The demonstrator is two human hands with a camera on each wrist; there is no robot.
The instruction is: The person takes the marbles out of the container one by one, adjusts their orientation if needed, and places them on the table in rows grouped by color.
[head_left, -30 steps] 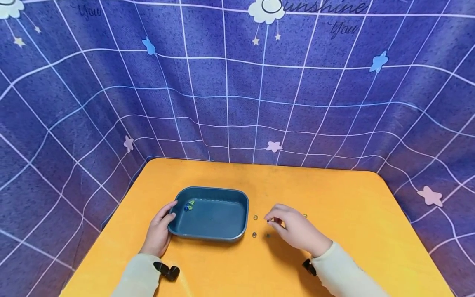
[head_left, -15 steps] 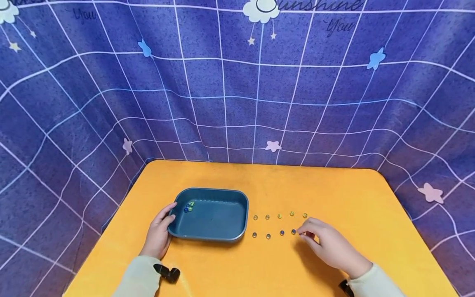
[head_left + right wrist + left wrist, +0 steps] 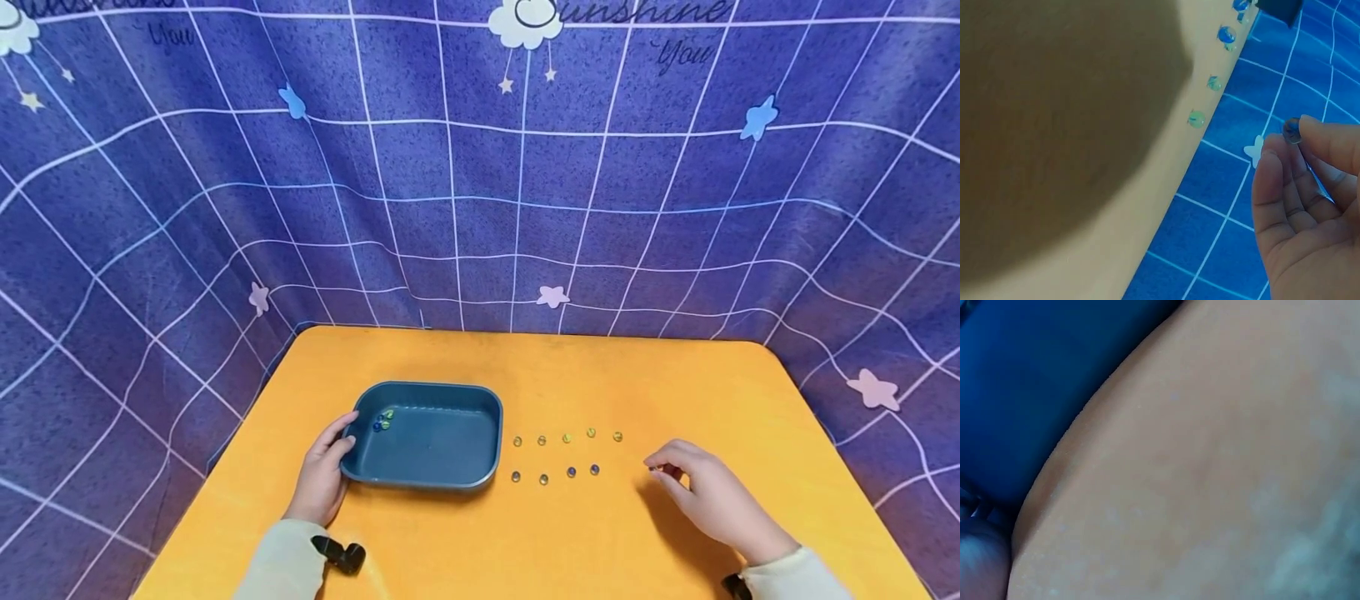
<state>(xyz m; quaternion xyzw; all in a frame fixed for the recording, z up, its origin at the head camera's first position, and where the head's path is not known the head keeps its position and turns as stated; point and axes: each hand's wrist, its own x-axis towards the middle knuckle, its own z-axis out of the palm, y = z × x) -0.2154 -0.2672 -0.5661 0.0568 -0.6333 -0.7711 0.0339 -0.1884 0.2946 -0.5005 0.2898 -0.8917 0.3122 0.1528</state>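
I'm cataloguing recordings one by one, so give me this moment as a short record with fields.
Left hand: grips the left end of a dark blue rectangular tray
Right hand: pinches a small dark round glassy marble
In tray: clustered blue and yellow-green marbles
Back row: five clear to yellow marbles
Front row: four marbles, right two blue
Surface: rectangular yellow table
Backdrop: blue cloth with pale grid and stars
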